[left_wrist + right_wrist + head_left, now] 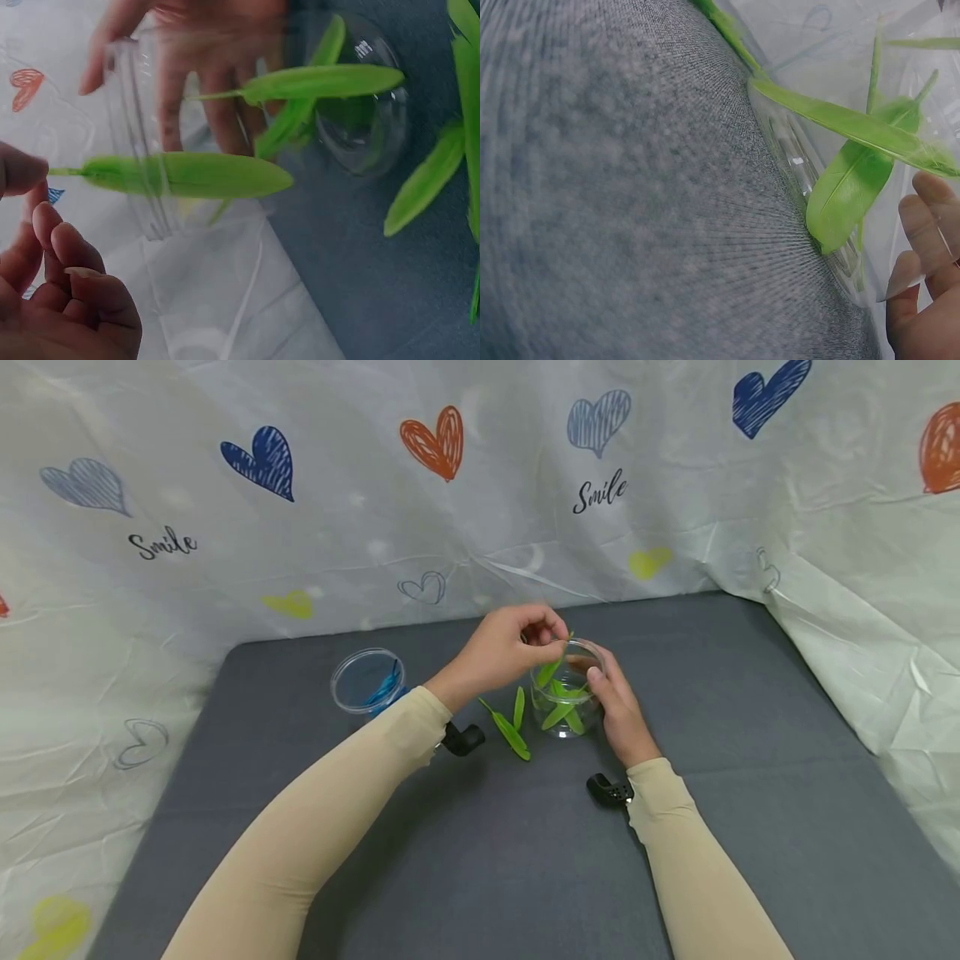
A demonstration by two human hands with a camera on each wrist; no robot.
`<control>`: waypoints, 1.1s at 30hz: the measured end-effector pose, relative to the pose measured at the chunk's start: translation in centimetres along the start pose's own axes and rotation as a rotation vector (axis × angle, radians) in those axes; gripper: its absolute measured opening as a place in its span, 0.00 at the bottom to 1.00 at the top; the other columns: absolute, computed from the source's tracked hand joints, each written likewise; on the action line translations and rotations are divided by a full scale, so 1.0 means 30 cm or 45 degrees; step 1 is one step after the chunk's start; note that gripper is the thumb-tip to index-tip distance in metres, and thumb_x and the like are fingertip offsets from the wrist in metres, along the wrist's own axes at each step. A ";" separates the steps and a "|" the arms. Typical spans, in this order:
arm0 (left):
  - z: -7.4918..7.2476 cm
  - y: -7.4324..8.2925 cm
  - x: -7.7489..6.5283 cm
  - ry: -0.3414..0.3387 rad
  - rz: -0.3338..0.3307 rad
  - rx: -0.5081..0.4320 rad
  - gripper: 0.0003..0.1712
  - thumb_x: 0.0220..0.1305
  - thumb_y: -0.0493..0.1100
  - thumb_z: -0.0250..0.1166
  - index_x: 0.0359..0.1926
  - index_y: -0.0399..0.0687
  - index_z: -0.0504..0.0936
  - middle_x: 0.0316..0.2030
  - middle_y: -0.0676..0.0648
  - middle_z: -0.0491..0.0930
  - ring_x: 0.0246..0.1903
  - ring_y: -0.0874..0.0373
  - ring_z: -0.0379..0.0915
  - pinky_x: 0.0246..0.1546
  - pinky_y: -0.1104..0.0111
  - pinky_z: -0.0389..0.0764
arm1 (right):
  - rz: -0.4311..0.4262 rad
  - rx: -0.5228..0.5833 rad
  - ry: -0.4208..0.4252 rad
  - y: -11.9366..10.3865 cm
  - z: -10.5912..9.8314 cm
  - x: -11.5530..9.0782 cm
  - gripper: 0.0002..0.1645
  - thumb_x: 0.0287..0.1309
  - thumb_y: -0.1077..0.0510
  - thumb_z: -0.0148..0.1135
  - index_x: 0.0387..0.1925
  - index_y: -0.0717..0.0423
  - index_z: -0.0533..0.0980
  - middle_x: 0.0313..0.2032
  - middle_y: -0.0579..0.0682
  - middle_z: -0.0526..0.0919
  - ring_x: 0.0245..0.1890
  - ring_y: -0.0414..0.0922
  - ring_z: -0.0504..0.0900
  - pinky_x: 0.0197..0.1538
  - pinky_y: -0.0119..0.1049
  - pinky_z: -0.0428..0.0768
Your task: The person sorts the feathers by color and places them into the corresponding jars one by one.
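Note:
My left hand pinches a green feather by its thin quill, above the mouth of a clear jar. The vane of that feather hangs down inside the jar's rim. Around the jar's right side, my right hand grips with the thumb on the near side and the fingers behind the wall. Several green feathers lie crossed at the bottom of the jar. On the table just left of it are more green feathers, touching neither hand.
A second clear jar with blue feathers stands at the left, partly hidden by the left forearm. The dark grey cloth covers the table. Behind it hangs a white sheet printed with hearts.

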State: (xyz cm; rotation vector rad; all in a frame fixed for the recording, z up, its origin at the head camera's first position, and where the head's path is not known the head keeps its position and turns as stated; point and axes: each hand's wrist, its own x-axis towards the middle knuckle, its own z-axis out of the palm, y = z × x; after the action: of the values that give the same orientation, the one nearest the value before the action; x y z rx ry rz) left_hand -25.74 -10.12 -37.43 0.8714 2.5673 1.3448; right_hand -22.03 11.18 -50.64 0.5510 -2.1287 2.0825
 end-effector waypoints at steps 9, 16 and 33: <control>0.005 -0.024 0.016 -0.077 -0.026 0.162 0.03 0.75 0.48 0.71 0.47 0.60 0.88 0.44 0.46 0.72 0.42 0.51 0.66 0.45 0.59 0.71 | -0.015 -0.024 -0.008 0.004 -0.001 0.004 0.30 0.87 0.45 0.37 0.82 0.44 0.61 0.75 0.55 0.73 0.79 0.55 0.69 0.81 0.58 0.64; 0.014 -0.038 0.027 -0.103 -0.036 0.174 0.02 0.74 0.47 0.71 0.45 0.59 0.88 0.53 0.38 0.67 0.51 0.47 0.65 0.54 0.55 0.72 | 0.000 -0.010 -0.009 0.003 -0.001 0.003 0.31 0.87 0.45 0.38 0.82 0.44 0.62 0.76 0.53 0.71 0.79 0.53 0.69 0.80 0.57 0.64; 0.033 -0.039 0.028 -0.142 -0.071 0.442 0.08 0.73 0.52 0.73 0.49 0.61 0.92 0.81 0.43 0.61 0.80 0.40 0.53 0.72 0.45 0.72 | 0.038 -0.038 0.005 0.000 -0.002 -0.002 0.31 0.86 0.44 0.39 0.82 0.40 0.62 0.75 0.51 0.73 0.76 0.50 0.71 0.66 0.52 0.68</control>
State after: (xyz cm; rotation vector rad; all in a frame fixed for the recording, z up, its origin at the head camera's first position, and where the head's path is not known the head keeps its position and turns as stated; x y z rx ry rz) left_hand -26.61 -9.47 -38.80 0.8856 2.7559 0.8209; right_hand -21.99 11.25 -50.66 0.5147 -2.1750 2.0616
